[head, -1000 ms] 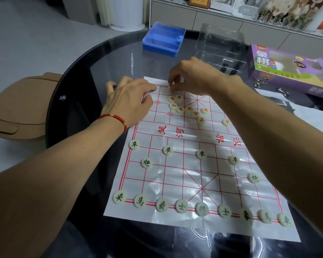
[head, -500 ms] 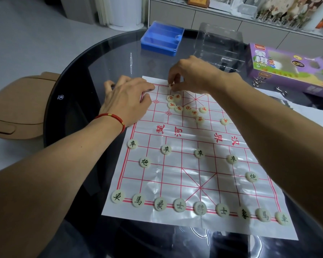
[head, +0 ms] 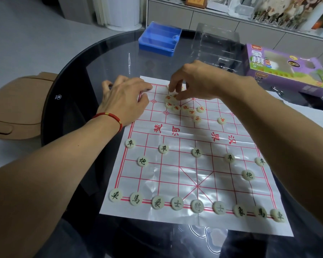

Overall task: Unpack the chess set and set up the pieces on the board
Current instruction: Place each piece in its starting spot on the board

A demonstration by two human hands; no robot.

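Note:
A white paper chess board [head: 175, 174] with red lines lies on the dark glass table [head: 101, 58]. Black-lettered pieces [head: 197, 206] stand in order on its near half: a back row, two cannons and a row of soldiers. Several red-lettered pieces [head: 185, 108] lie in a loose cluster on the far half, with one apart [head: 221, 120]. My right hand [head: 198, 82] reaches over the cluster, thumb and forefinger pinching a red piece at its far end. My left hand [head: 125, 97] rests on the board's far left corner, holding nothing.
A blue plastic tray [head: 159, 39] and a clear plastic cover [head: 215, 45] stand at the table's far side. The purple chess box [head: 280, 66] lies at the far right. A tan chair [head: 17, 108] sits left of the table. Cabinets line the back wall.
My right hand has come back from the board's far edge line onto the red cluster and closed its fingertips on a piece. The left hand has stayed on the corner.

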